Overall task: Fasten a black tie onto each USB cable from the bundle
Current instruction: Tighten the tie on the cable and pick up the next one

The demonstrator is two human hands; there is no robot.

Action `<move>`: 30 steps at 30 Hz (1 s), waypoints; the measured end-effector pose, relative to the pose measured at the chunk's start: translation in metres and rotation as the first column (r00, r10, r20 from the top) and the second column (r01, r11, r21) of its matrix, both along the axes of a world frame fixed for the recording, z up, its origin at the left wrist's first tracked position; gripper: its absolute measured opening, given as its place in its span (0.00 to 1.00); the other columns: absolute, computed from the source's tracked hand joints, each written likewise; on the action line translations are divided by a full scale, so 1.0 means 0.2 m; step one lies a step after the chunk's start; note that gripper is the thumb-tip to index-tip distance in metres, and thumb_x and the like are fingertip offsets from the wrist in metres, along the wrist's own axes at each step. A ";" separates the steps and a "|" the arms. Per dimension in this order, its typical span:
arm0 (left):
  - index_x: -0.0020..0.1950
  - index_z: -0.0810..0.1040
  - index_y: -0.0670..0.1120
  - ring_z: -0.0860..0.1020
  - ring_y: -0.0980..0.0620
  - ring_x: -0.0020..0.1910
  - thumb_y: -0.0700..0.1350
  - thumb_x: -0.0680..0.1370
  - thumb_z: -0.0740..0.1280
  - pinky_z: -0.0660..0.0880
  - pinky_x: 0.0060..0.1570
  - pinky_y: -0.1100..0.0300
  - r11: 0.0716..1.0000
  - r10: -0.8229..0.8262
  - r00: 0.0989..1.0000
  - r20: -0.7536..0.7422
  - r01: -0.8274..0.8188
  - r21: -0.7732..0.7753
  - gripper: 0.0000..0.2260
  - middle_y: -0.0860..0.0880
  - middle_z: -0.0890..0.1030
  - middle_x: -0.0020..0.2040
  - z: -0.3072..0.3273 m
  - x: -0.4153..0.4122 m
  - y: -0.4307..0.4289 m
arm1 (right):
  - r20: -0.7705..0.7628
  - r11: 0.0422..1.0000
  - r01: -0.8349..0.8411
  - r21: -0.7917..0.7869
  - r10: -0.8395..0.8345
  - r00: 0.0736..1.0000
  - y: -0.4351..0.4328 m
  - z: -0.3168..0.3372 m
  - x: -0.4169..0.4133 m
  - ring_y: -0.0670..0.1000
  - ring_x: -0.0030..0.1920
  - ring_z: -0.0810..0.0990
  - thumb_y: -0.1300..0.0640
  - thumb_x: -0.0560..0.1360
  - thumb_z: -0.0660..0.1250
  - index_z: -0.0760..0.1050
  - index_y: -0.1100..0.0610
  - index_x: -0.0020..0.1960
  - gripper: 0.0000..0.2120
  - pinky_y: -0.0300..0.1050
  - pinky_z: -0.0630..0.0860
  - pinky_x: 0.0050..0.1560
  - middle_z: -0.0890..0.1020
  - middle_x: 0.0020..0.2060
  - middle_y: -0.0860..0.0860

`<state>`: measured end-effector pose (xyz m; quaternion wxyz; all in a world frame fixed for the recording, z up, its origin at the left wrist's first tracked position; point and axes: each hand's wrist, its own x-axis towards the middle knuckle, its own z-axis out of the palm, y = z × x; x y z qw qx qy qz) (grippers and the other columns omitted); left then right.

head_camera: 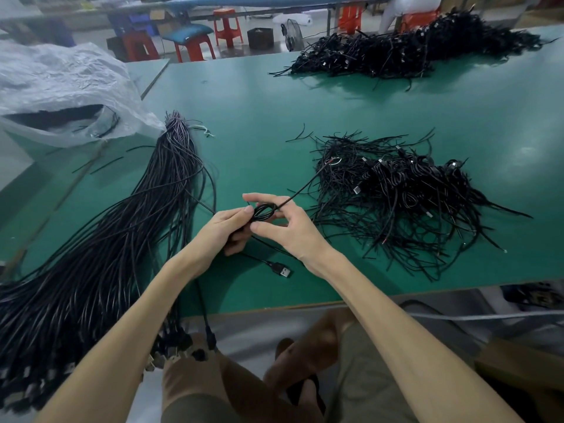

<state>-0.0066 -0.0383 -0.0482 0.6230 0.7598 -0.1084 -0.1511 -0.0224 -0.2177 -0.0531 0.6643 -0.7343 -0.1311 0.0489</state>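
Observation:
My left hand [227, 228] grips a small coil of a black USB cable [264, 212] over the green table [250, 117]. My right hand [285, 225] touches the same coil, its fingers around the loop, and the cable's free end runs up to the right from it. The cable's USB plug [282, 271] lies on the table just below my hands. A long bundle of black USB cables [128, 227] stretches along the left, its plugs hanging over the near edge. A pile of tied cables and black ties [406, 193] lies to the right.
A larger heap of black cables [412, 47] sits at the far right of the table. A crumpled clear plastic bag [58, 90] lies at the far left. Red stools [227, 25] stand beyond the table. My knees are below the near edge.

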 end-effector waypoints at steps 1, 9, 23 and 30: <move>0.36 0.69 0.47 0.59 0.51 0.27 0.51 0.86 0.59 0.54 0.28 0.57 1.000 0.010 1.000 -0.003 -0.010 0.007 0.19 0.51 0.62 0.30 0.00 0.00 0.00 | -0.001 1.000 -0.004 0.005 0.004 1.000 0.00 0.00 0.00 0.44 0.59 0.78 0.59 0.76 0.73 0.79 0.40 0.65 0.21 0.34 0.72 0.63 0.77 0.66 0.47; 0.35 0.66 0.46 0.60 0.52 0.25 0.46 0.87 0.56 0.57 0.25 0.61 0.999 0.037 0.999 0.017 -0.037 0.016 0.20 0.52 0.62 0.28 0.01 -0.01 0.00 | -0.025 0.998 -0.060 0.015 0.060 0.998 0.02 0.00 0.00 0.61 0.56 0.84 0.59 0.75 0.75 0.76 0.43 0.69 0.25 0.57 0.72 0.72 0.85 0.57 0.53; 0.36 0.69 0.47 0.61 0.53 0.24 0.49 0.86 0.59 0.56 0.25 0.61 1.000 0.031 0.998 0.048 -0.031 0.001 0.18 0.52 0.63 0.29 0.00 -0.02 0.00 | 0.059 0.999 0.032 -0.023 -0.030 0.998 0.03 -0.03 0.01 0.43 0.67 0.76 0.58 0.72 0.79 0.80 0.52 0.63 0.21 0.55 0.73 0.69 0.80 0.65 0.44; 0.30 0.74 0.52 0.60 0.54 0.22 0.52 0.81 0.59 0.54 0.23 0.61 0.996 0.045 0.999 -0.001 -0.045 -0.071 0.19 0.54 0.63 0.27 -0.01 -0.01 -0.01 | 0.009 0.996 0.082 0.034 -0.083 0.997 0.02 -0.03 0.01 0.56 0.57 0.83 0.60 0.73 0.78 0.81 0.57 0.59 0.15 0.59 0.76 0.64 0.84 0.55 0.53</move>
